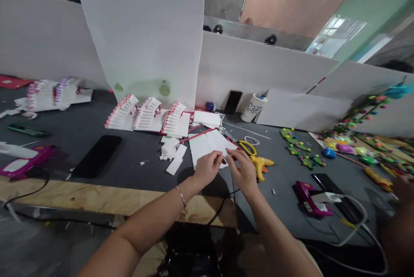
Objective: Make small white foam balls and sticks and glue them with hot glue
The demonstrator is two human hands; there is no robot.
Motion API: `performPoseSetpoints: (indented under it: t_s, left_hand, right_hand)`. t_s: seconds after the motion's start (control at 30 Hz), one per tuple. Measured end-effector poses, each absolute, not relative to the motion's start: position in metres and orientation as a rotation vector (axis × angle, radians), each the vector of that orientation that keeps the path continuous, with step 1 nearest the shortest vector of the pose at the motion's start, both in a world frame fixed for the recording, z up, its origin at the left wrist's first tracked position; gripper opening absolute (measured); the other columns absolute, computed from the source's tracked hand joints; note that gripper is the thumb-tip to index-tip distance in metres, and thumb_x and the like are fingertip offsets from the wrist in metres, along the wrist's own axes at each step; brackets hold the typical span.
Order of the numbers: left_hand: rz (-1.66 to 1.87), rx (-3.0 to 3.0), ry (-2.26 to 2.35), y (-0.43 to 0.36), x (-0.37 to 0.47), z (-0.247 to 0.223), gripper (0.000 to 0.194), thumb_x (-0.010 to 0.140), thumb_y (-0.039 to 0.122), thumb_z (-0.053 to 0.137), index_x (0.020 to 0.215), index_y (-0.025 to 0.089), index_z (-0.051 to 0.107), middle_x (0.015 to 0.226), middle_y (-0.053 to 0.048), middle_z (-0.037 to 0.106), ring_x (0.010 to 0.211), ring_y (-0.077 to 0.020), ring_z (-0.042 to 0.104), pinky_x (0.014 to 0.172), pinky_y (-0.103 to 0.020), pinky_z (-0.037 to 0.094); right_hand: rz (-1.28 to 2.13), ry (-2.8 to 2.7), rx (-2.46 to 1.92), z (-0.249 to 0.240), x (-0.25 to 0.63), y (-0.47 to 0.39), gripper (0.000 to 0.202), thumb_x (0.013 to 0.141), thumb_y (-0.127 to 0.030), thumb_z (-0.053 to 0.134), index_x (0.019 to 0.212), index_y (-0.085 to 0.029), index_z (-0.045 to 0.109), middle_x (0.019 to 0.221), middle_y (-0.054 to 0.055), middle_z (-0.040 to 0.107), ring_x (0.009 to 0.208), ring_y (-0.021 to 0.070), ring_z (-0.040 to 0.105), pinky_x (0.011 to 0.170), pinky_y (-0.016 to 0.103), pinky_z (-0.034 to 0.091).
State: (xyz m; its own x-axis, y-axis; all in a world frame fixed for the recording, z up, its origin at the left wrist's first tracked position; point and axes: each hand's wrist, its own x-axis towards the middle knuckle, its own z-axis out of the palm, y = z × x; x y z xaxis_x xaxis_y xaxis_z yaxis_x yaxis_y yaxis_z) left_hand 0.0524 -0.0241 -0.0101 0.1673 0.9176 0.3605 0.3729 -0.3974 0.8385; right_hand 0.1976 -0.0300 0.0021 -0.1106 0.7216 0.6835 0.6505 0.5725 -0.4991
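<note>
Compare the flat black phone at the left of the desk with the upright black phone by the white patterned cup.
The flat black phone lies near the desk's wooden front edge; the upright black phone leans at the back.
The flat black phone looks larger in view; the upright black phone looks smaller.
Both have dark screens.

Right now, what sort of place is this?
Likely a craft workshop: a yellow glue gun, white staircase-like models and scattered paper scraps lie on the dark worktable.
</note>
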Motion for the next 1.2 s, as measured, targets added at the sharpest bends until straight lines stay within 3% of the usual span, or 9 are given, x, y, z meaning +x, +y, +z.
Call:
performPoseSetpoints:
  t_s: [0.23, 0.47, 0.6, 0.77, 1.2]
  left_hand:
    - [1.125, 1.993, 1.284, -0.0238, 0.0533, -0.0104, 0.024, 0.096, 0.032, 0.037, 0.093, 0.023, 0.060, 0.085, 0.000, 0.072, 0.078, -0.0147, 0.066, 0.072, -0.025, 0.046]
    - [1.067, 1.978, 1.357, -0.0223, 0.0510, -0.0079, 0.028, 0.096, 0.039, 0.039, 0.085, 0.023, 0.059, 0.070, 0.003, 0.067, 0.066, -0.0144, 0.062, 0.063, -0.024, 0.042]
    - [1.045, 2.030, 1.412, -0.0221, 0.0502, -0.0078, 0.030, 0.096, 0.042, 0.036, 0.086, 0.022, 0.058, 0.072, 0.001, 0.066, 0.068, -0.0156, 0.061, 0.062, -0.025, 0.039]
    - [0.985, 2.074, 1.430, -0.0236, 0.0519, -0.0087, 0.028, 0.097, 0.038, 0.032, 0.093, 0.023, 0.055, 0.077, 0.001, 0.067, 0.071, -0.0152, 0.062, 0.064, -0.025, 0.039]
    - [0.899, 2.101, 1.480, -0.0310, 0.0542, -0.0056, 0.029, 0.098, 0.035, 0.029, 0.088, 0.023, 0.054, 0.071, 0.001, 0.064, 0.066, -0.0162, 0.060, 0.059, -0.025, 0.035]
  right_hand:
    - [0.193, -1.829, -1.107, 0.0003, 0.2024, -0.0254, 0.020, 0.090, -0.031, 0.054, 0.096, -0.024, 0.073, 0.084, 0.005, 0.069, 0.076, 0.0174, 0.067, 0.068, 0.030, 0.056]
    - [0.179, -1.814, -1.115, 0.0028, 0.2024, -0.0269, 0.019, 0.089, -0.032, 0.056, 0.089, -0.024, 0.073, 0.078, 0.004, 0.069, 0.072, 0.0174, 0.066, 0.065, 0.030, 0.055]
    - [0.160, -1.787, -1.141, 0.0049, 0.2024, -0.0271, 0.019, 0.088, -0.033, 0.058, 0.088, -0.022, 0.073, 0.078, 0.004, 0.069, 0.072, 0.0172, 0.066, 0.065, 0.029, 0.055]
    - [0.098, -1.755, -1.158, 0.0051, 0.2007, -0.0265, 0.019, 0.088, -0.031, 0.057, 0.086, -0.020, 0.072, 0.076, 0.004, 0.069, 0.069, 0.0164, 0.066, 0.064, 0.028, 0.054]
    - [-0.177, -1.850, -1.078, 0.0002, 0.1974, -0.0284, 0.015, 0.089, -0.023, 0.056, 0.088, -0.020, 0.071, 0.075, 0.005, 0.066, 0.071, 0.0180, 0.061, 0.068, 0.032, 0.052]
